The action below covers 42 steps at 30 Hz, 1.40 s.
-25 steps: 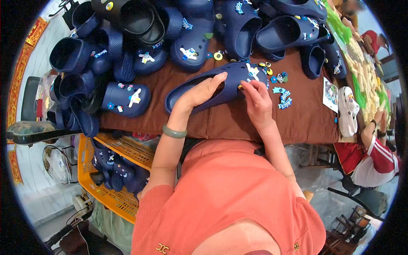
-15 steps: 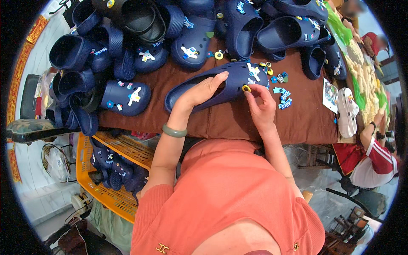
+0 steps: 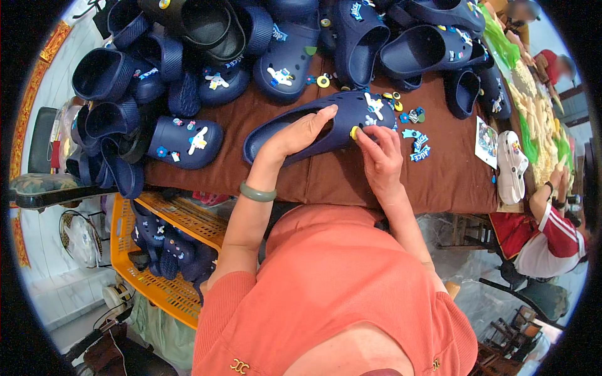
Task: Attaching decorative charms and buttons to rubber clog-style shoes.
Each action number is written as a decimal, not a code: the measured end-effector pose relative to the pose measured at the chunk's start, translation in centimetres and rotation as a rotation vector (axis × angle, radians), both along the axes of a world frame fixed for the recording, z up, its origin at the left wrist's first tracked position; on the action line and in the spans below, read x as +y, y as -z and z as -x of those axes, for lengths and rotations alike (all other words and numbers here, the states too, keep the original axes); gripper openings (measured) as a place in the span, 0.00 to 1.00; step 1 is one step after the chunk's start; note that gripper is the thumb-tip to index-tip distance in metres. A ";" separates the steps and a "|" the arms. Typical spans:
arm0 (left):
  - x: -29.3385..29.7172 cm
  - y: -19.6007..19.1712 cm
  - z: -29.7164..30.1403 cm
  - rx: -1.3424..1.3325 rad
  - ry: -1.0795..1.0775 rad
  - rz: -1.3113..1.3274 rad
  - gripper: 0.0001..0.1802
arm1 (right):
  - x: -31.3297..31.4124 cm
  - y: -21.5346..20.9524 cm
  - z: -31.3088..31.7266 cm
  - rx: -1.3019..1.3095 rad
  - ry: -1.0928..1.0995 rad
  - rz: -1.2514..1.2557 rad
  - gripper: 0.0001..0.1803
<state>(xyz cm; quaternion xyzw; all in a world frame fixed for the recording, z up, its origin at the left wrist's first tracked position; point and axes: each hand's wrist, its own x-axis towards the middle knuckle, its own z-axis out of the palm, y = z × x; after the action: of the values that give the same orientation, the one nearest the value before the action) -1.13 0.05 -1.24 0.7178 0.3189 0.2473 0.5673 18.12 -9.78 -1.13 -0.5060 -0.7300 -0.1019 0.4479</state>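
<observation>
A navy blue clog (image 3: 343,106) with a white character charm (image 3: 374,104) on its toe lies on the brown cloth (image 3: 439,182). My left hand (image 3: 305,130) grips its near side, with the fingertips reaching toward the opening. Thumb and fingers of my right hand (image 3: 381,153) pinch a small round yellow charm (image 3: 354,133) against the clog's near side. How far the charm sits in a hole is hidden by the fingers. Loose yellow-and-black round charms (image 3: 394,96), a flower charm (image 3: 414,116) and blue banner-shaped charms (image 3: 419,145) lie right of the toe.
A decorated navy clog (image 3: 186,143) stands at left. Piled navy clogs (image 3: 103,74) line the far side, with a black clog (image 3: 210,31) among them. At right are a picture card (image 3: 486,143) and a white clog (image 3: 513,166). A yellow crate (image 3: 166,301) holds clogs below; other people work at right.
My right hand has shifted slightly left along the clog's near side with the yellow charm, which has tilted. My left hand and the clog stay in place.
</observation>
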 end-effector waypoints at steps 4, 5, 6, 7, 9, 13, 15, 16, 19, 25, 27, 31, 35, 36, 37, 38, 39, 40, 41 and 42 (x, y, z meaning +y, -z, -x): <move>0.0 0.4 0.4 0.057 0.052 -0.046 0.29 | -0.2 -0.1 0.6 -0.125 0.062 -0.074 0.18; 0.0 0.3 0.5 0.098 0.110 -0.112 0.28 | -0.2 -0.1 0.9 -0.124 0.075 -0.043 0.18; -0.1 0.2 0.6 0.100 0.112 -0.116 0.28 | -0.2 -0.2 1.0 -0.151 0.104 -0.039 0.17; -0.2 0.0 0.6 0.054 0.121 -0.347 0.26 | -0.3 -0.2 1.2 -0.178 0.135 -0.035 0.16; -0.2 -0.6 0.3 0.001 0.130 -0.576 0.25 | 0.0 -0.2 1.3 -0.170 0.136 -0.036 0.16; -0.2 -1.8 -0.7 0.190 0.212 -0.245 0.21 | 0.6 0.1 1.1 -0.016 0.068 0.015 0.14; -0.6 -2.0 -1.2 0.065 0.157 -0.186 0.22 | 0.7 0.3 0.9 0.020 0.048 0.021 0.14; -0.8 -2.0 -1.4 0.124 0.088 -0.233 0.24 | 0.8 0.4 0.7 0.058 0.000 -0.024 0.14; -1.1 -2.0 -1.8 0.216 -0.034 -0.302 0.31 | 0.7 0.5 0.4 0.151 -0.052 0.008 0.14; -2.0 -2.7 -2.3 0.391 -0.167 -0.292 0.29 | -0.5 0.8 -2.0 0.347 0.040 0.100 0.11; -2.3 -2.7 -2.3 0.197 -0.224 -0.392 0.29 | -0.6 1.0 -4.2 0.598 0.110 0.124 0.08; -1.9 -3.1 -1.1 0.264 -0.171 -0.395 0.29 | -1.6 1.7 -8.3 0.965 0.250 0.281 0.07; -1.5 -4.2 1.3 0.188 0.085 -0.112 0.26 | -1.8 2.8 -9.1 0.764 0.159 0.324 0.05; -1.3 -4.5 2.0 0.270 0.138 -0.029 0.25 | -1.7 3.0 -8.9 0.704 0.149 0.317 0.04; -1.1 -4.6 2.2 0.273 0.141 -0.031 0.25 | -1.4 3.2 -8.6 0.632 0.171 0.333 0.05; -1.0 -4.5 2.3 0.296 0.089 0.103 0.26 | -1.1 3.3 -8.5 0.450 0.197 0.320 0.07; -0.8 -4.3 2.6 0.318 0.036 0.237 0.29 | -0.8 3.4 -8.3 0.276 0.225 0.319 0.09; -1.1 -3.6 1.8 0.021 -0.111 0.369 0.26 | -0.8 3.4 -8.1 0.270 0.221 0.302 0.09; -1.1 -3.2 1.9 0.023 -0.112 0.367 0.26 | -1.0 3.5 -7.9 0.094 0.260 0.324 0.11; -1.2 -2.9 1.9 0.046 -0.105 0.357 0.25 | -1.0 3.6 -7.7 -0.091 0.278 0.332 0.12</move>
<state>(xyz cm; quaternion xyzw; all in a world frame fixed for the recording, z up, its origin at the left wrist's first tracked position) -3.06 -1.14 1.63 0.5936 0.4076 0.1997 0.6646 25.84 -10.75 -4.69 -0.6635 -0.6796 -0.0639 0.3065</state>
